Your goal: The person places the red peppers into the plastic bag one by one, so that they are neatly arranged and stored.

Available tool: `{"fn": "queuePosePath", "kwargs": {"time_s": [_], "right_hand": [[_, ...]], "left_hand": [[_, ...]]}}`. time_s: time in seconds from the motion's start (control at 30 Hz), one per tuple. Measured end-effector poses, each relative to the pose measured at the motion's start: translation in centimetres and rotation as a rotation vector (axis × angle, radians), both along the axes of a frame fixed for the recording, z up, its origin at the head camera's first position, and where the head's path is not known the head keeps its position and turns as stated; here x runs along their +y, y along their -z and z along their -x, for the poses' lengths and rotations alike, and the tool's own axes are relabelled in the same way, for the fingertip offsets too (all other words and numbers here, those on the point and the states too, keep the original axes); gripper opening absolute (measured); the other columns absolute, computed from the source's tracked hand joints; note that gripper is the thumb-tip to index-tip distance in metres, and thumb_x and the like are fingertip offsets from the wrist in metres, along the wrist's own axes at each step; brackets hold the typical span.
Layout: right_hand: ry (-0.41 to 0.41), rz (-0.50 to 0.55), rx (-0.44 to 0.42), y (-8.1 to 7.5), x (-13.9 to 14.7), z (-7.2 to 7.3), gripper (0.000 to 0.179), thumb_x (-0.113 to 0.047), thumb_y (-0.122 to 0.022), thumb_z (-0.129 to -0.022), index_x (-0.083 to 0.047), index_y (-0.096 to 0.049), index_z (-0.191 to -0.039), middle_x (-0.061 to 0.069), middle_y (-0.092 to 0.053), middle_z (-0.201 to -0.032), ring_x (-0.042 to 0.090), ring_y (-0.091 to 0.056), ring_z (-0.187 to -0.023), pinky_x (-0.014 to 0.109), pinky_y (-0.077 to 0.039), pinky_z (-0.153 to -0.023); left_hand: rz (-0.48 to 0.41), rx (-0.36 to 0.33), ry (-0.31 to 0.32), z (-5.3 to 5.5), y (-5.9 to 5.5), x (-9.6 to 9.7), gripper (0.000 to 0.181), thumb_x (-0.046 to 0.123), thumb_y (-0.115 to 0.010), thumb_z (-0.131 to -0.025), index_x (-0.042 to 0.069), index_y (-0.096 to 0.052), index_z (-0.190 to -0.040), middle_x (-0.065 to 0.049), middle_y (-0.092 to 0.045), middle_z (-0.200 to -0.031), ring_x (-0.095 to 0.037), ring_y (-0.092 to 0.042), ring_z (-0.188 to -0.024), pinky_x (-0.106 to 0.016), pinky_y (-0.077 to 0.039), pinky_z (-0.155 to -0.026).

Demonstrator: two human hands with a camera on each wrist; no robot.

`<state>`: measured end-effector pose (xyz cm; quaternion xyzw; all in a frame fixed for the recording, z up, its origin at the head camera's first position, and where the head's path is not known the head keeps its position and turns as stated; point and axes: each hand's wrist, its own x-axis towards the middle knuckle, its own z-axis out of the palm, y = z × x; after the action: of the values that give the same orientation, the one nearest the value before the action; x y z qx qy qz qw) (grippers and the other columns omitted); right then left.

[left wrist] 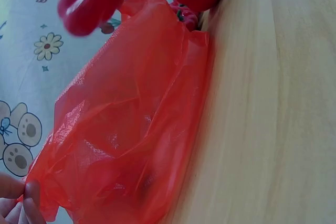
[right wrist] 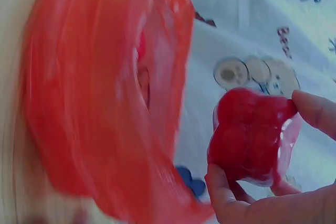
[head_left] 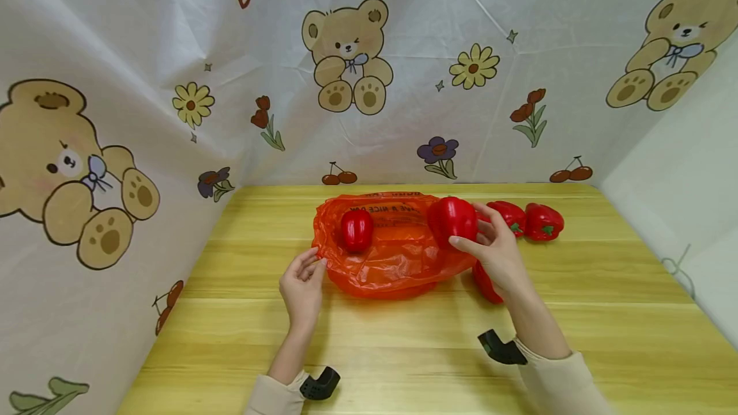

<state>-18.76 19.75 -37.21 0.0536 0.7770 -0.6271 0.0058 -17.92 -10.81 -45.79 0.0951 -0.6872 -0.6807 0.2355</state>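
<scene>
An orange-red plastic bag (head_left: pixel 398 268) lies on the table with its mouth spread open. Inside it, toward the left, is one red bell pepper (head_left: pixel 357 230). My left hand (head_left: pixel 303 284) pinches the bag's left rim between thumb and fingers, as the left wrist view also shows (left wrist: pixel 23 200). My right hand (head_left: pixel 500 252) grips another red bell pepper (head_left: pixel 453 221) above the right side of the bag's mouth. In the right wrist view this held pepper (right wrist: pixel 252 136) sits between thumb and fingertips, apart from the bag.
Two red bell peppers, one behind the right hand (head_left: pixel 508 218) and one farther right (head_left: pixel 544 222), lie toward the table's back. Another pepper (head_left: pixel 487 284) lies by the bag's right end, partly covered. A bear-print cloth (head_left: pixel 403 133) hangs behind the wooden table (head_left: pixel 392 351).
</scene>
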Motion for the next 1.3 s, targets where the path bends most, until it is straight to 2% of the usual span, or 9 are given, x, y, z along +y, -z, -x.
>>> {"fn": "queuePosePath", "kwargs": {"time_s": [0.1,0.33,0.53,0.93,1.3], "right_hand": [[-0.03,0.023,-0.034,0.7,-2.6,1.4,0.082,-0.015,-0.072,-0.088,-0.018,-0.023,-0.154,0.02,-0.035,-0.151,0.041,-0.04,-0.133,0.054,-0.043,-0.105],[-0.024,-0.02,-0.104,3.7,-7.3,4.7,0.081,-0.012,-0.075,-0.084,-0.012,-0.027,-0.15,0.02,-0.039,-0.145,0.039,-0.043,-0.127,0.053,-0.047,-0.102],[0.006,-0.05,-0.121,5.3,-9.3,6.5,0.082,-0.008,-0.075,-0.082,-0.007,-0.026,-0.147,0.021,-0.04,-0.145,0.04,-0.042,-0.129,0.053,-0.043,-0.106],[0.055,-0.14,-0.173,7.0,-10.5,8.7,0.081,-0.01,-0.077,-0.081,-0.008,-0.028,-0.146,0.021,-0.037,-0.149,0.041,-0.039,-0.132,0.058,-0.037,-0.11],[0.056,-0.163,-0.141,8.0,-11.8,9.4,0.083,-0.01,-0.077,-0.082,-0.009,-0.027,-0.148,0.021,-0.038,-0.15,0.043,-0.038,-0.133,0.058,-0.039,-0.108]], "left_hand": [[0.003,0.019,-0.005,-0.1,0.0,0.0,0.025,-0.005,-0.07,-0.086,-0.006,-0.069,-0.111,-0.026,-0.069,-0.103,0.002,-0.065,-0.075,-0.01,-0.052,-0.066],[0.0,0.021,-0.007,-0.2,-0.1,0.1,0.025,-0.005,-0.07,-0.085,-0.005,-0.069,-0.11,-0.025,-0.069,-0.103,0.001,-0.065,-0.075,-0.011,-0.052,-0.066],[-0.006,0.009,-0.001,-0.2,-0.1,0.2,0.025,-0.005,-0.07,-0.085,-0.004,-0.069,-0.11,-0.025,-0.069,-0.103,-0.001,-0.065,-0.076,-0.011,-0.053,-0.067],[0.007,0.019,-0.002,-0.2,-0.1,0.3,0.024,-0.005,-0.07,-0.085,-0.005,-0.069,-0.109,-0.025,-0.069,-0.101,-0.004,-0.065,-0.074,-0.011,-0.052,-0.065],[-0.007,0.001,0.006,-0.1,0.0,0.1,0.025,-0.005,-0.07,-0.085,-0.004,-0.07,-0.11,-0.024,-0.069,-0.102,0.0,-0.064,-0.074,-0.011,-0.053,-0.066]]}}
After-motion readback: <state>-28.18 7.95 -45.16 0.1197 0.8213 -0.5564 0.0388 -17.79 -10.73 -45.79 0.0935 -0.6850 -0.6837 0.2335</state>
